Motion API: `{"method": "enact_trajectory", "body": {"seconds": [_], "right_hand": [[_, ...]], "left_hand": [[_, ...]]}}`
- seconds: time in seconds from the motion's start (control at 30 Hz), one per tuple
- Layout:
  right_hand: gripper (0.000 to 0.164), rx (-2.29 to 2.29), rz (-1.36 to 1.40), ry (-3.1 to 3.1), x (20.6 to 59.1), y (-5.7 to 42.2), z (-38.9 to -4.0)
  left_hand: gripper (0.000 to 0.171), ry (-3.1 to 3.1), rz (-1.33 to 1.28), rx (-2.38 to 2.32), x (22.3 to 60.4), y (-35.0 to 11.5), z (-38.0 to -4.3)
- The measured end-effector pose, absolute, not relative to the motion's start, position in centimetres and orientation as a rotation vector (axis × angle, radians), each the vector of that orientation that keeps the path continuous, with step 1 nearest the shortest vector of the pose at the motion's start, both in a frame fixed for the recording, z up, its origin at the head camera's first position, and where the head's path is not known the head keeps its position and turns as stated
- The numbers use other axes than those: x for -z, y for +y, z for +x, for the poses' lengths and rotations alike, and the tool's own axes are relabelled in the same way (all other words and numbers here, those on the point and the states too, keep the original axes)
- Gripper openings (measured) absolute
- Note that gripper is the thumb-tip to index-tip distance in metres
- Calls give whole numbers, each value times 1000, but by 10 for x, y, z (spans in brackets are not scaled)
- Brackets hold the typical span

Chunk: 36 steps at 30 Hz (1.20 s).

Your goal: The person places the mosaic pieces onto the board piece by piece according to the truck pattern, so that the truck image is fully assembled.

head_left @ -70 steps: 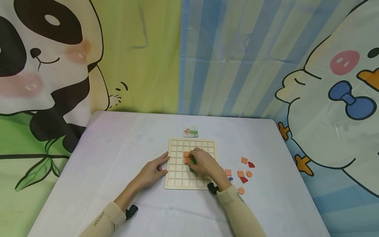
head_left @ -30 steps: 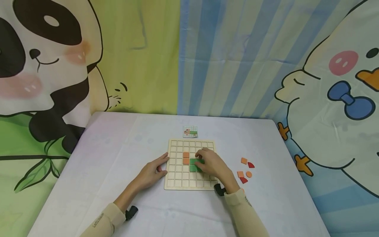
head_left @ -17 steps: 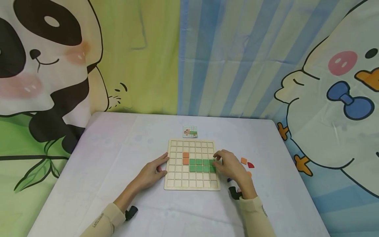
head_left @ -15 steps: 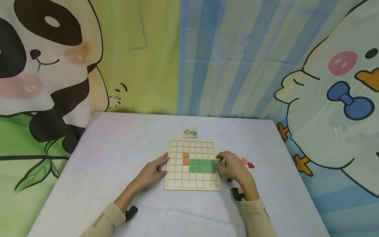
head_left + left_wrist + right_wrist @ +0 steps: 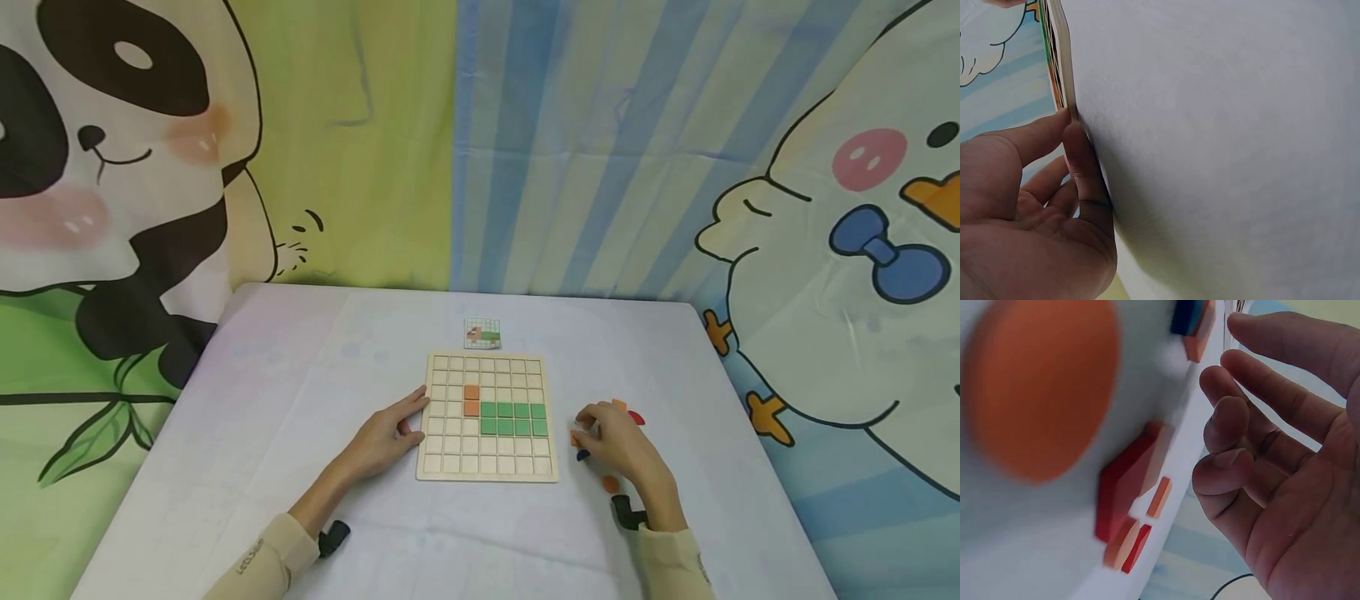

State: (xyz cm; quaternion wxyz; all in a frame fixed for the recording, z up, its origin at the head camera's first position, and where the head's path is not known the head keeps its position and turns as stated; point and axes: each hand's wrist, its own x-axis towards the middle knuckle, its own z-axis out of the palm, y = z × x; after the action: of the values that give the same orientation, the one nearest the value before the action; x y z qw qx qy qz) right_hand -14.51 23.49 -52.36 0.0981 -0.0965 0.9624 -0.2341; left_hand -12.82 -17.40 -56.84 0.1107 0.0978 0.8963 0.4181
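Observation:
My left hand (image 5: 386, 439) touches the left edge of a pale wooden grid board (image 5: 448, 462), its fingers mostly straight. In the left wrist view the thumb (image 5: 1085, 169) and a forefinger lie against the edge of the board (image 5: 1063, 56). Two orange squares (image 5: 471, 400) sit stacked in one column of the grid, with two rows of green squares (image 5: 513, 419) to their right. Off the board's right side, my right hand (image 5: 622, 442) hovers over loose pieces, fingers bent loosely with nothing between them. An orange square (image 5: 574, 438) and a dark blue piece (image 5: 582, 455) lie by its fingertips.
A small picture card (image 5: 482, 333) lies beyond the board's far edge. Near the right wrist is an orange disc (image 5: 611, 484); a red piece (image 5: 636, 417) and an orange square (image 5: 619, 405) show past the hand. Printed curtains hang behind the white table (image 5: 337, 350).
My right hand has moved right, from over the grid to the loose pieces, uncovering the rows of green squares. The left hand stays at the board's edge.

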Motion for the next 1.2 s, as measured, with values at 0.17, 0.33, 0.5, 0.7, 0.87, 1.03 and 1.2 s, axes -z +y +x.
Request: {"method": "enact_trajectory", "body": {"seconds": [0.17,0.33,0.5,0.7,0.87,1.03,1.2], "right_hand": [[18,683,-305,2857,527,240,-138],[18,684,-329,2871,528,243,-136],[21,679,-330,2853,529,244,-135],[22,653,-319,2855,531,244,-136],[21,650,-315,2862,531,243,-137],[21,671,-319,2855,532,243,-138],[22,678,-329,2850,532,242,-139]], "left_hand": [[68,2625,287,-1238,570,-174,-129],[67,2625,285,-1242,570,-175,-129],[68,2622,277,-1243,570,-174,-129],[68,2626,271,-1240,570,-173,-129],[68,2631,277,-1235,570,-174,-128],[67,2625,272,-1242,569,-174,-128],[67,2618,273,-1252,569,-174,-128]]}}
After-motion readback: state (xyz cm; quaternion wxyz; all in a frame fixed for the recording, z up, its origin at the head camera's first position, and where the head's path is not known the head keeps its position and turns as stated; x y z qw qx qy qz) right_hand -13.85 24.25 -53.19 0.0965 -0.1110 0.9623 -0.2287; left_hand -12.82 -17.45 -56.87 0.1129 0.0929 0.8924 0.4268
